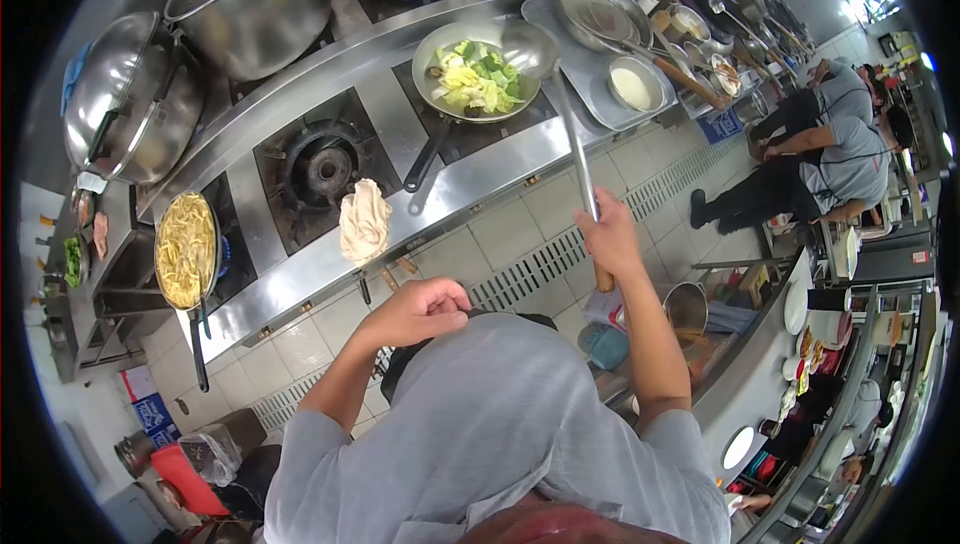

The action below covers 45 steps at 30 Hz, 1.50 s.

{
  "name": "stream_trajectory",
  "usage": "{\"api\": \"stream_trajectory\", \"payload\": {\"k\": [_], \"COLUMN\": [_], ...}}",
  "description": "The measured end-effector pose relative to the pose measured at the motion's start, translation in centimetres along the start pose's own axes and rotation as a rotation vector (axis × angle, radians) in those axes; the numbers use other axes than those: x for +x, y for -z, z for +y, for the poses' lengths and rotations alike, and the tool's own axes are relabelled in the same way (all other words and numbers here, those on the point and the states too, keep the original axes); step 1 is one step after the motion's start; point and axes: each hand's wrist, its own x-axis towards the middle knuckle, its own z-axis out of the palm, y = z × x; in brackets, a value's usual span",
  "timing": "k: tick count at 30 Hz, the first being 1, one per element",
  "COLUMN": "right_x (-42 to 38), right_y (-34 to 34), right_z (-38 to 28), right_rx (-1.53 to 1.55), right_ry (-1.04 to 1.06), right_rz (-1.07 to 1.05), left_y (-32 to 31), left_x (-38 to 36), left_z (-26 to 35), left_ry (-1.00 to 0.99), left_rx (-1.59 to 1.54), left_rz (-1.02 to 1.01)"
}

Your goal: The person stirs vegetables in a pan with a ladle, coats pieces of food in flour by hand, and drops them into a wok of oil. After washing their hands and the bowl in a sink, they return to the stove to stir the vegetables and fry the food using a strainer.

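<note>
Landmark = wok w/ greens, on the stove. Left of it & nearer the person, a cloth lies on the stove edge. Left hand sits nearer than the cloth, curled, grip on nothing, elbow bent. Right hand clenched round the ladle handle's lower end, arm raised; bowl at wok's right rim. Ladle: long, stiff steel, prob. top-heavy, slick if greasy; best taken low on the handle.

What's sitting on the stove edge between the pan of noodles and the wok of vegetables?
In the head view, a crumpled cloth on the steel edge and an empty burner lie between the noodle pan and the vegetable wok.
</note>
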Motion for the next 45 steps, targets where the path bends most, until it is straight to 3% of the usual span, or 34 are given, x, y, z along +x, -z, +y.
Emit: {"api": "stream_trajectory", "payload": {"k": [2, 3, 6, 12, 29, 36, 42, 45], "right_x": [2.0, 2.4, 5.4, 9.0, 6.7, 6.1, 7.7, 7.6], "right_y": [-1.1, -1.1, -3.0, -3.0, 1.7, 2.4, 2.5, 1.9], "right_z": [1.0, -0.8, 2.1, 2.5, 5.1, 4.1, 6.5, 6.0], "right_rx": [-0.237, -0.282, -0.460, -0.618, -0.559, -0.543, -0.606, -0.614], "right_ry": [0.191, 0.074, 0.244, 0.215, 0.294, 0.197, 0.298, 0.247], "right_rz": [-0.011, -0.082, -0.049, -0.104, -0.154, -0.165, -0.201, -0.148], "left_y": [0.2, 0.2, -0.4, -2.6, -6.6, -7.0, -7.2, -7.3], "left_x": [-0.7, -0.9, -1.2, -2.2, -2.2, -1.5, -1.0, -1.0], "left_z": [0.4, 0.4, 0.6, 0.8, 1.3, 1.5, 1.5, 1.7], "left_ry": [-0.010, -0.017, -0.041, -0.051, -0.045, -0.044, -0.061, -0.075], "left_rx": [-0.019, -0.017, -0.041, -0.069, -0.255, -0.247, -0.282, -0.276], "left_rz": [0.049, 0.068, 0.132, 0.240, 0.427, 0.405, 0.411, 0.413]}}
